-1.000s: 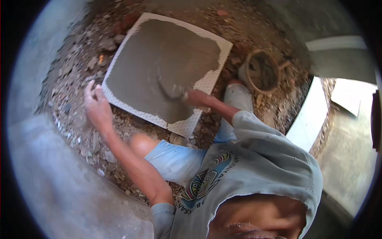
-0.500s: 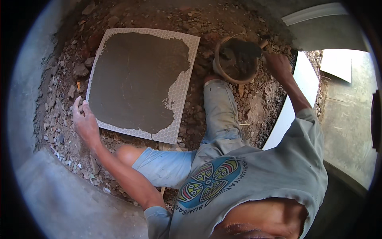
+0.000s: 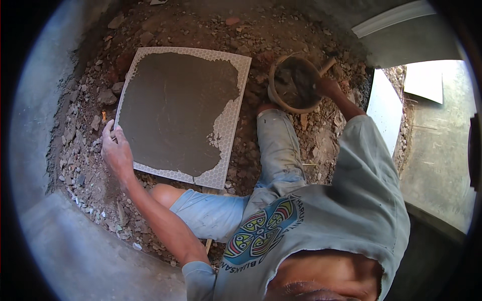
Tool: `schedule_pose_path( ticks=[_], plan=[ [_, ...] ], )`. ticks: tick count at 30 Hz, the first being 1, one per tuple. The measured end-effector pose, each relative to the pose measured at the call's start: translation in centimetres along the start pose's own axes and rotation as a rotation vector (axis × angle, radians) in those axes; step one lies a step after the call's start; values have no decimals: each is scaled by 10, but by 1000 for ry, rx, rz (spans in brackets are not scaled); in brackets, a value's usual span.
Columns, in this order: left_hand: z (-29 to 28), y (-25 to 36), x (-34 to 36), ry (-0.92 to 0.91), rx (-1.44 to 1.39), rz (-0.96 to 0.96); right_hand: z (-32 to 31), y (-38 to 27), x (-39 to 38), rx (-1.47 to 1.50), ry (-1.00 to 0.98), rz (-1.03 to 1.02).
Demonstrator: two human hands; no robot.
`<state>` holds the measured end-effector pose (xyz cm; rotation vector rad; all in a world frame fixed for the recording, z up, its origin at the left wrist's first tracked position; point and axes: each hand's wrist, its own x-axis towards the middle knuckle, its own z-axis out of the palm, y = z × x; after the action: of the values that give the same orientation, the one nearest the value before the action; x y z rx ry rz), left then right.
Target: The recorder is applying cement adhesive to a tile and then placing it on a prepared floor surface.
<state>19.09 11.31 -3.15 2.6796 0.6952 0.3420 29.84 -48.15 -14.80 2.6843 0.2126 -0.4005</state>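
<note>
A square tile (image 3: 229, 125) lies textured side up on the rubble, grey mortar (image 3: 170, 110) spread over most of it, leaving honeycomb margins bare. My left hand (image 3: 117, 150) grips the tile's left edge near the lower corner, fingers curled at the rim. My right hand (image 3: 329, 89) is closed on a trowel at the right rim of a round bucket (image 3: 276, 95) of wet grey mortar; the trowel's blade is hard to make out in the dark mix. A wooden stick (image 3: 327, 64) sticks out at the bucket's rim.
Broken rubble and soil (image 3: 241, 27) surround me, bounded by concrete walls (image 3: 40, 130). White boards or tiles (image 3: 382, 113) lie at the right beside a concrete surface (image 3: 438, 160). My outstretched leg (image 3: 276, 140) reaches toward the bucket; the other is bent below the tile.
My right hand has moved from working the trowel over the tile's mortar to the bucket, then slightly left and down at its rim. My left hand stays at the tile edge.
</note>
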Motion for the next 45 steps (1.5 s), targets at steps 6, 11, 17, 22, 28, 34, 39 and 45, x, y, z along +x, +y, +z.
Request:
schedule_pose_path(
  ticks=[6,11,17,22,28,34,39,45],
  plan=[
    [-4,2,-5,-20,-10,-44,-11,30,-33,1073,-424,172],
    [5,0,-5,-4,-24,-21,-19,34,-54,1179,-349,151],
    [-5,5,-7,31,-66,-44,-18,25,-102,1354,-301,164],
    [-1,4,-4,119,-96,-46,-58,-31,-127,1281,-211,90],
    [-19,1,-16,131,-124,-133,-84,-176,-90,1499,-315,-318],
    [-26,-18,-26,216,-202,-160,-66,-292,-55,789,97,-527],
    [-38,-46,-31,259,-184,-195,-76,-314,-62,709,171,-438],
    [-39,-69,-27,247,-172,-244,-60,-316,-70,539,-26,-460]
  ],
)
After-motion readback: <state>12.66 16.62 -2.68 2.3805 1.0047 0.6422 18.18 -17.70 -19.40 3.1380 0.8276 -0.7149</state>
